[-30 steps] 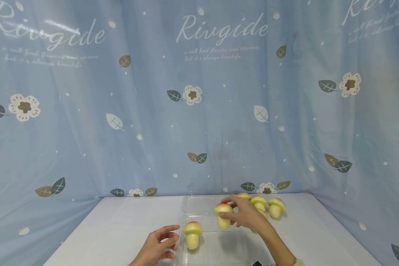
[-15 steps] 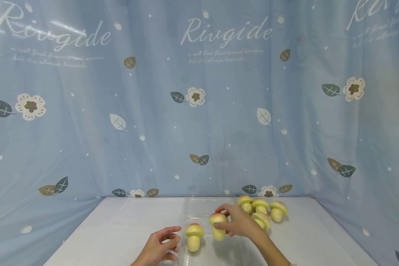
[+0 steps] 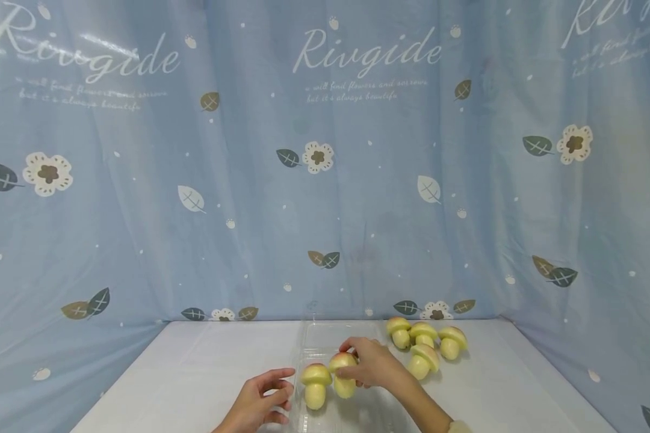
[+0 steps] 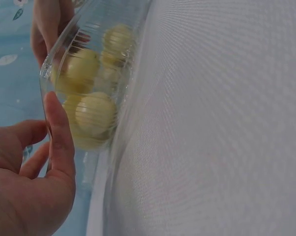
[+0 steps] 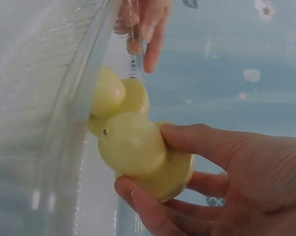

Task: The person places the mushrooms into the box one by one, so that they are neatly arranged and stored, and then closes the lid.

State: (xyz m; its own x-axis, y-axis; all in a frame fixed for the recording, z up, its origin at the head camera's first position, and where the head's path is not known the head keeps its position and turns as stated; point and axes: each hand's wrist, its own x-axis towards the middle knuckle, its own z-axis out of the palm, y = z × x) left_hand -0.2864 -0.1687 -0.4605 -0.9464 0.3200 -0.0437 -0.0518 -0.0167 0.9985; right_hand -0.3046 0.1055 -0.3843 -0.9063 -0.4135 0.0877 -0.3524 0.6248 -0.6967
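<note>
Thumb and fingers of the right hand pinch a yellow mushroom-shaped piece inside a clear container. Just left of that grip sits a second mushroom, and past it the left hand holds the container's rim. Farther off, right of the grip, four more mushrooms cluster on the white table.

Script lettering is printed on the blue cloth in the head view. At the upper left, the large white word "Rivgide" stands over two small, blurred lines. At upper middle, the same word, "Rivgide", is clear, with "u will find flowers and sorrows" beneath it and, below that, "but it's always beautifu". At the upper right edge, similar large lettering is cut off, starting "Ri", over faint small lines.
</note>
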